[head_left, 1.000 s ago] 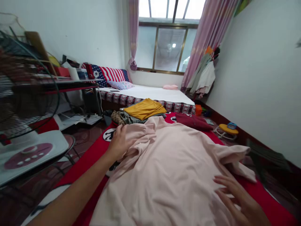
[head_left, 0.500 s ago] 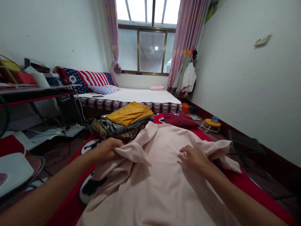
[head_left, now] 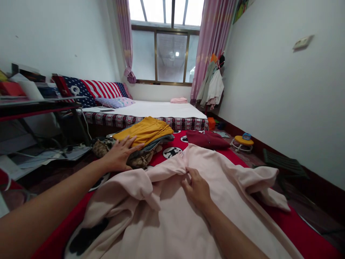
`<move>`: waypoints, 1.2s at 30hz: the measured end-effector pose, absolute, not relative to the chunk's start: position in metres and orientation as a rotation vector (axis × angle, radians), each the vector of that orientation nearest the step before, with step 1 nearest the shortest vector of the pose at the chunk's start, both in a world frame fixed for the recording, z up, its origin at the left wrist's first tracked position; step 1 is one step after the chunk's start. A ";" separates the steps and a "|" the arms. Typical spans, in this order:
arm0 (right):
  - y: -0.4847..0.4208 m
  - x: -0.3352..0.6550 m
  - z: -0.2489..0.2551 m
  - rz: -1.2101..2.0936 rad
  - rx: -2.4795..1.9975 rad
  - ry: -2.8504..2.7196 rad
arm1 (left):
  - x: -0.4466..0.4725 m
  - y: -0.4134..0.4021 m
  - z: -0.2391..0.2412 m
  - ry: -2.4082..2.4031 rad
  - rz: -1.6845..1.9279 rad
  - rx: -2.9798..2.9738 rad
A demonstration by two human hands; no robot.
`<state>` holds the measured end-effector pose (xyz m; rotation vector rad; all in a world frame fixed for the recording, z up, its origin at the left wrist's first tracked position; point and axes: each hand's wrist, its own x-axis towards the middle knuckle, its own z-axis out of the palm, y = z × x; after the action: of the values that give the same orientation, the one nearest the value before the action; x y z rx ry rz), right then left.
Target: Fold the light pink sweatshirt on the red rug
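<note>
Plainly, shirt (head_left: 205, 216): a pale pink garment spread over the red blanket (head_left: 309, 241) in front of the person, rumpled on its left side, with a sleeve trailing off to the right.
Right hand (head_left: 198, 189): rests on the shirt near its upper middle; the fingers (head_left: 188, 172) pinch a raised fold of the pink cloth.
Left hand (head_left: 120, 154): lies palm down with fingers spread and released on the stack (head_left: 142, 142) of folded clothes, at the edge of the yellow garment (head_left: 144, 130) on top; it grasps nothing.
Stack: sits just beyond the shirt's upper left edge, close to it; whether they touch cannot be told.
Red garment (head_left: 207, 139): folded, lies just past the shirt's far edge.
Feel, as a judgement: the shirt looks light, soft and limp; it bunches and drapes instead of holding a shape, and would likely slide a little on the blanket.
Fragility: none to speak of; it should take pulling and pressing.
Where to hold: seams, shoulders, hem or sleeve ends probably give the surest grip; a pinch in the middle only lifts a peak of cloth.
Handling: two hands set apart would keep it flat.
Beyond: a bed (head_left: 161, 108) under the window (head_left: 167, 57).
</note>
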<state>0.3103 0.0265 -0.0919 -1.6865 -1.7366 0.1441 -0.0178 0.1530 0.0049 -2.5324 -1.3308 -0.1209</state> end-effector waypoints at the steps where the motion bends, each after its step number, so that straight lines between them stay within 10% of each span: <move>1: 0.026 0.311 -0.091 0.174 -1.684 -1.717 | -0.012 0.155 0.003 -1.283 -0.081 -2.509; 22: 0.030 0.322 -0.095 0.307 -1.542 -1.625 | -0.071 0.186 -0.019 -1.270 -0.156 -2.308; 33: 0.042 0.337 -0.101 0.323 -1.473 -1.187 | -0.010 0.062 0.026 -1.368 -1.031 -2.427; 36: 0.055 0.364 -0.086 0.109 -1.557 -1.208 | 0.018 0.004 0.011 -1.033 -0.772 -2.622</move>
<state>0.3641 0.0546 -0.0857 -1.5571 -1.2083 0.1092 0.0182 0.0045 0.0108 -2.6221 -1.0327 -0.7724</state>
